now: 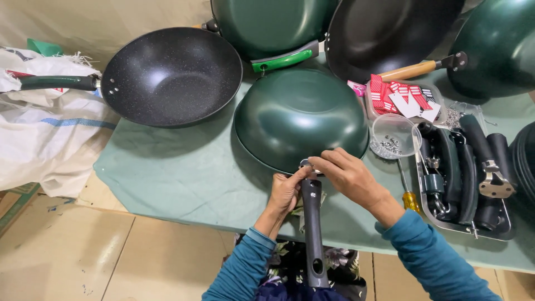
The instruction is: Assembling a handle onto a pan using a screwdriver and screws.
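From the head camera, a green pan (301, 117) lies upside down on the green table cloth (178, 173), close to the person. The left hand (287, 192) is wrapped around the top of a long black handle (313, 234), right where it meets the pan's rim. The right hand (348, 173) pinches something small at that same spot; it is too small to tell what. A clear cup of screws (394, 136) sits just beside the pan, and a tray of black handles (465, 178) is on the right
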